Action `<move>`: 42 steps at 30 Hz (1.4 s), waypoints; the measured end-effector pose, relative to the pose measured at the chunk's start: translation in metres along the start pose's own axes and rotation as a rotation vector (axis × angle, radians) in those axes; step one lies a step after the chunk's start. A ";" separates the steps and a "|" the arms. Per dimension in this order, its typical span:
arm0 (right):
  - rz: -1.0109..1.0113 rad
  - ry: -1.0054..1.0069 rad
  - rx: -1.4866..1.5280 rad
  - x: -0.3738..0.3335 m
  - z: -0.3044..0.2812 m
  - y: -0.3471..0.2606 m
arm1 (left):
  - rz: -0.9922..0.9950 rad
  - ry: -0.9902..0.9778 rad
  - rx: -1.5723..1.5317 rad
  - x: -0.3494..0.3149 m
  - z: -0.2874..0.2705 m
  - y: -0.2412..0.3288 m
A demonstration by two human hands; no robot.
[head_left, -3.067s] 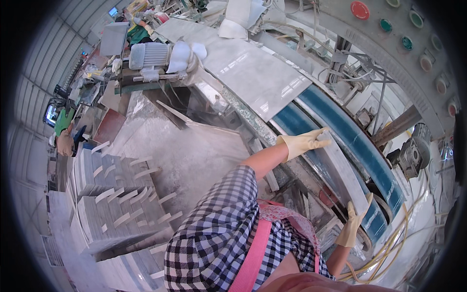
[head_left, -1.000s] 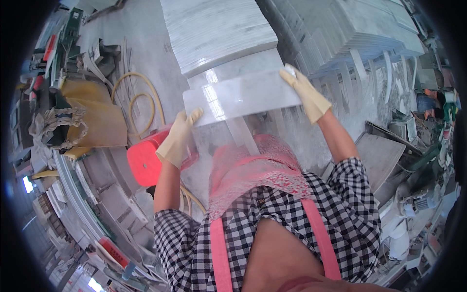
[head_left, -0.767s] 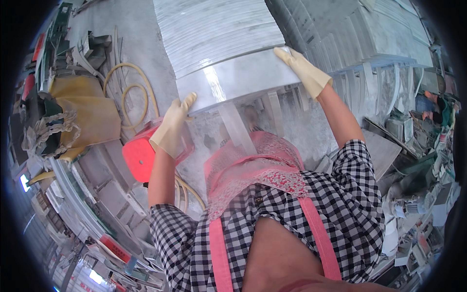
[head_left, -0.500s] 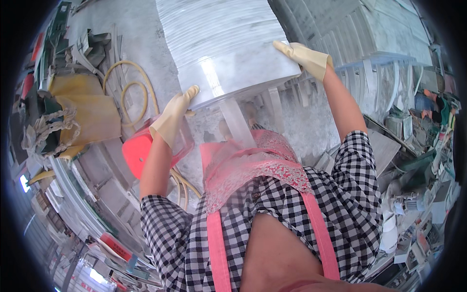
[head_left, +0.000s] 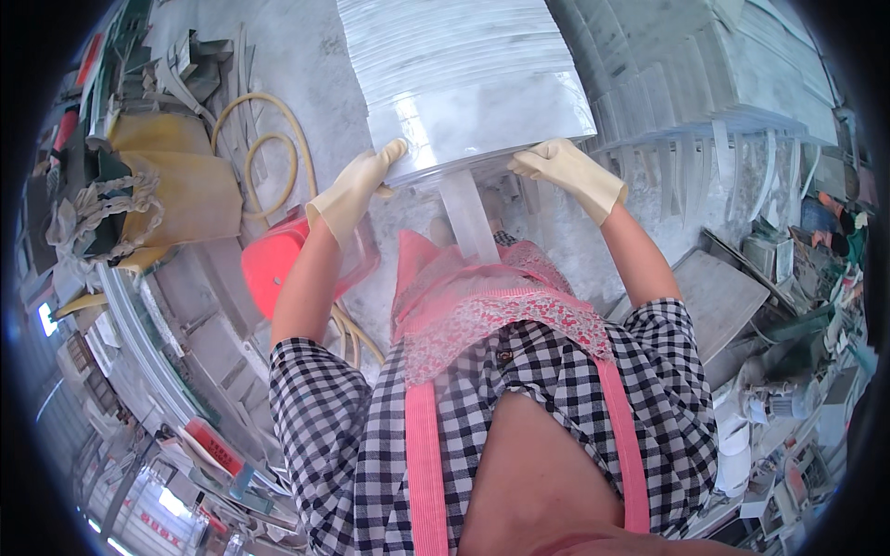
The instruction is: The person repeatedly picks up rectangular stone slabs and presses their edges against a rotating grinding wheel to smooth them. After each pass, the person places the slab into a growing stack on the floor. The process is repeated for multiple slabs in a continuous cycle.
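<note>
A stack of white, grey-veined stone slabs (head_left: pixel 487 97) rises in front of me, its top glossy. My left hand (head_left: pixel 364 176), in a cream rubber glove, grips the top slab's near left corner, thumb on top and the other fingers down below the edge. On the right part of the near edge, my right hand (head_left: pixel 561 167), gloved alike, has its fingers curled in against the slab. The glove hides the fingertips. A pale strip (head_left: pixel 468 215) hangs or leans below the near edge, between the stack and my pink apron (head_left: pixel 491 306).
Another stack of slabs (head_left: pixel 667 74) stands close on the right, with strips beneath it. A red plastic stool (head_left: pixel 278 264) is near my left forearm. Beyond it lie a yellow hose (head_left: pixel 301 153) and a yellowish sheet (head_left: pixel 181 176). A flat board (head_left: pixel 718 306) lies at the right.
My right hand has moved left from the slab's right side to its near edge, its fingers now curled. My left hand stays at the left corner. The whole view has shifted slightly.
</note>
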State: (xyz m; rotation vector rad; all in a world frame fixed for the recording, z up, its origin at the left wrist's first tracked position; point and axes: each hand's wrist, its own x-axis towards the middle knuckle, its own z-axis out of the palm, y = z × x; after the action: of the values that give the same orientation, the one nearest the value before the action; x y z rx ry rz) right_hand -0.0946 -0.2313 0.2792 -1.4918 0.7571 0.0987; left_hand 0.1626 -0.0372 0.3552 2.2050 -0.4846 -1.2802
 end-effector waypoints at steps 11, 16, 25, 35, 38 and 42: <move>0.076 -0.022 0.095 0.014 0.010 -0.001 | 0.092 -0.063 0.334 -0.035 -0.047 -0.007; 0.116 -0.067 0.125 0.004 0.008 -0.005 | 0.265 -0.147 0.156 -0.018 0.033 -0.076; 0.086 -0.035 0.146 -0.003 0.021 -0.019 | 0.204 0.079 -0.186 -0.006 0.058 -0.079; 0.000 0.109 0.209 -0.043 -0.036 -0.021 | 0.227 -0.175 -0.322 -0.014 -0.002 -0.086; -0.308 0.495 0.412 -0.046 -0.078 -0.013 | 0.078 0.186 -0.610 0.001 -0.021 -0.102; -0.487 0.399 0.440 -0.012 -0.098 -0.007 | 0.233 0.141 -0.724 0.044 -0.014 -0.081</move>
State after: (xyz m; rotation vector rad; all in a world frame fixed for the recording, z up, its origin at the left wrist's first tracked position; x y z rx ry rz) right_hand -0.1389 -0.3171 0.3019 -1.2396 0.6520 -0.7090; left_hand 0.1991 0.0063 0.2815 1.5607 -0.1689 -0.9638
